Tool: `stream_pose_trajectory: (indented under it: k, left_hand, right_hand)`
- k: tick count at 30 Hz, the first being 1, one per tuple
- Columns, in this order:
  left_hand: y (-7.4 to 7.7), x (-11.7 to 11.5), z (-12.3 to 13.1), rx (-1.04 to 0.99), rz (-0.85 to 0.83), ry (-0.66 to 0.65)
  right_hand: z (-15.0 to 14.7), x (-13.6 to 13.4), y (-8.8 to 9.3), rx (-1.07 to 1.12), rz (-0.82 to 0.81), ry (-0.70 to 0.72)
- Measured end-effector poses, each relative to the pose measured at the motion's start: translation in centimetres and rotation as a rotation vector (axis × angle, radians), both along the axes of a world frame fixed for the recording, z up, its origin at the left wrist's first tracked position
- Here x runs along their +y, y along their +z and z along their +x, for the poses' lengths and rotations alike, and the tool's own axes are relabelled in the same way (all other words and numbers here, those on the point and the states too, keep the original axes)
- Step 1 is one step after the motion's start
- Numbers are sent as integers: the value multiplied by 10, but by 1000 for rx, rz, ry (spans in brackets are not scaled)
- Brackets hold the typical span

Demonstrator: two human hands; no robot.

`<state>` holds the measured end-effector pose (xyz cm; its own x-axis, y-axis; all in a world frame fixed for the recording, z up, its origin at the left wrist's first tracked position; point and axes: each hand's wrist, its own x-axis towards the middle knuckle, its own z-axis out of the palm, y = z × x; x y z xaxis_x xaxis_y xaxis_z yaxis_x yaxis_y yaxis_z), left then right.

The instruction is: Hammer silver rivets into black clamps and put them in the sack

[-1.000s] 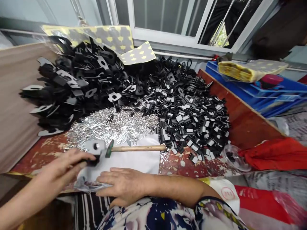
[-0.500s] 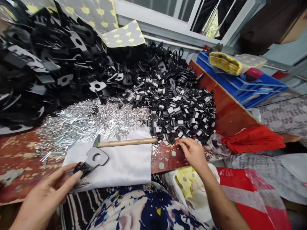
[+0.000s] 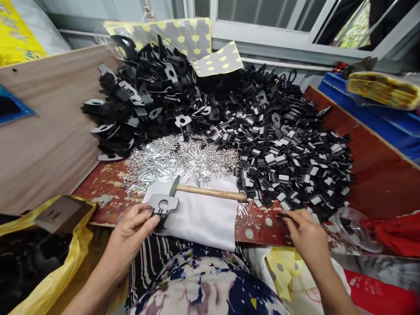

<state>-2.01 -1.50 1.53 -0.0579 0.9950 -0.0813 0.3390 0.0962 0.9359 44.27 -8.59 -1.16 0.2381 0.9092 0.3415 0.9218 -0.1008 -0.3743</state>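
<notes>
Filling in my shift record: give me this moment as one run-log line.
left hand: holding holed dark part | right hand: near small black parts, grip contents unclear | hammer: on white cloth

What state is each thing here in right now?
Left hand: pinching the holed part
Holed part: held, over the white cloth
Right hand: curled, grip unclear
Hammer: lying down, unheld
White cloth: spread out
Metal pins: heaped, loose
Small black pieces: heaped, loose
Yellow bag: open

Pretty clearly a small workshop. Scuffed red table [image 3: 110, 177], loose metal pins [image 3: 183, 159] heaped up, black clips [image 3: 295, 168] piled toward the right edge, hammer [image 3: 210, 192] near the front.
</notes>
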Motion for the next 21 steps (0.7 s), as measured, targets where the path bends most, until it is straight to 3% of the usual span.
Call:
stream_pose_trajectory:
  k: [2,5,7,10,13,18,21]
  left_hand:
    - [7,-5,14,-134,-96,-21]
    - [16,-8,47,-373,-216,-86]
    - [19,-7,68,-520,-244,-123]
    - [22,-4,87,-669,-242,-155]
    - [25,-2,90,-720,-223,-190]
    - [26,-1,88,-737,-219,-184]
    - [22,1,85,-708,-196,-194]
  right_hand:
    - [-27,15,24,42,145,64]
    - [-93,47,48,268,301,372]
    - [-139,67,53,406,294,540]
    - [-187,82,48,466,275,646]
    - [-203,84,41,480,291,647]
    - [-205,80,36,500,323,691]
    - [-209,73,33,562,254,745]
